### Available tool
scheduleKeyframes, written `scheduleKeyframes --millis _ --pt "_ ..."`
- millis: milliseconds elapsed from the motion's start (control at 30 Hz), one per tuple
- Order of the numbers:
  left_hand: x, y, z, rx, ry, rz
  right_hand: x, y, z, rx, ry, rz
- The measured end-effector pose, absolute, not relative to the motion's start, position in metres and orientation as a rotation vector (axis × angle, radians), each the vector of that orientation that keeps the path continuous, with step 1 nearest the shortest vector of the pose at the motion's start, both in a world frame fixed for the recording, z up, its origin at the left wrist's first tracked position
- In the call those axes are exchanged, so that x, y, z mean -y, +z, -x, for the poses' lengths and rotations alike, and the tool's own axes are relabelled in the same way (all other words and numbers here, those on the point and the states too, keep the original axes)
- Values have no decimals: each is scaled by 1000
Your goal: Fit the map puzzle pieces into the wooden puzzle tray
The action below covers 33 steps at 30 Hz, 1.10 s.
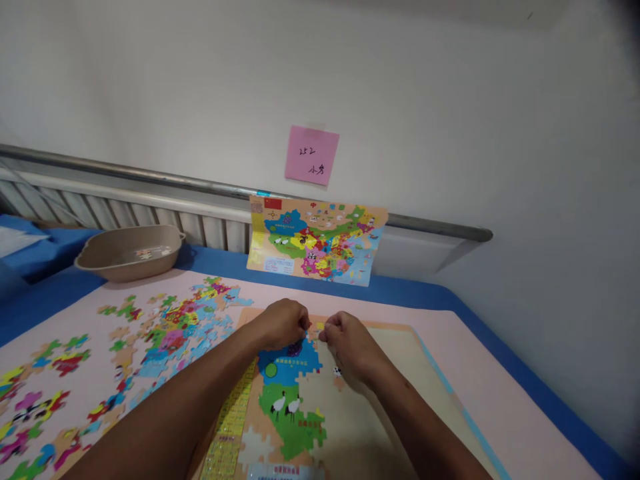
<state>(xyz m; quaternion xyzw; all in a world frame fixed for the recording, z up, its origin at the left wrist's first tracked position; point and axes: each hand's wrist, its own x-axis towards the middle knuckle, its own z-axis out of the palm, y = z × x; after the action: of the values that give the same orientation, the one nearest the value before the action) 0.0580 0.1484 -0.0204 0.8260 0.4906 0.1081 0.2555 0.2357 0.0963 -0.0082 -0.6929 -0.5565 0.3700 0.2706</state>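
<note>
Puzzle board (425,360): pale beige, light-blue edge (466,415). Joined pieces (287,381): blue, green, black-and-white cranes (278,404). Outlying pieces (173,340): multicoloured. Basin (127,267): tan. Note (311,157): pink, black handwriting (307,151).

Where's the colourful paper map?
In the head view, the colourful rectangular paper map is near the middle, beyond the bare left hand and right hand, below the square pink note.

Left fingers (304,319) and right fingers (332,324) curl over a jigsaw (287,393).
</note>
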Motion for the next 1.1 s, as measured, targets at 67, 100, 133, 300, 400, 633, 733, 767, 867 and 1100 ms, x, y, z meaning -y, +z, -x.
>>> scheduleKeyframes --millis 67,100,133,300,400,633,733,767,867,1100 --pt "-148 -19 -58 -1332 291 -2241 -97 -10 -235 1452 1034 1862" --pt "-147 -19 -58 -1333 288 -2239 -97 -11 -235 1428 1056 1857" --pt "-147 -18 -57 -1336 285 -2235 -97 -11 -234 1403 1078 1848" --pt "-147 -19 -57 -1339 275 -2231 -97 -6 -232 1286 1181 1793" --pt "-148 -19 -58 -1336 270 -2239 -96 -2 -232 1239 1225 1769" --pt "-146 -18 -57 -1305 310 -2299 -96 -3 -231 1179 1288 1706" --pt "-144 -17 -56 -1275 324 -2337 -96 -7 -231 1166 1302 1680" --pt "-144 -18 -56 -1266 325 -2350 -96 -8 -230 1164 1304 1675" --pt "-145 -21 -56 -1248 318 -2382 -97 -10 -232 1171 1294 1679" --pt "-147 -24 -55 -1247 317 -2390 -96 -17 -239 1255 1212 1731"
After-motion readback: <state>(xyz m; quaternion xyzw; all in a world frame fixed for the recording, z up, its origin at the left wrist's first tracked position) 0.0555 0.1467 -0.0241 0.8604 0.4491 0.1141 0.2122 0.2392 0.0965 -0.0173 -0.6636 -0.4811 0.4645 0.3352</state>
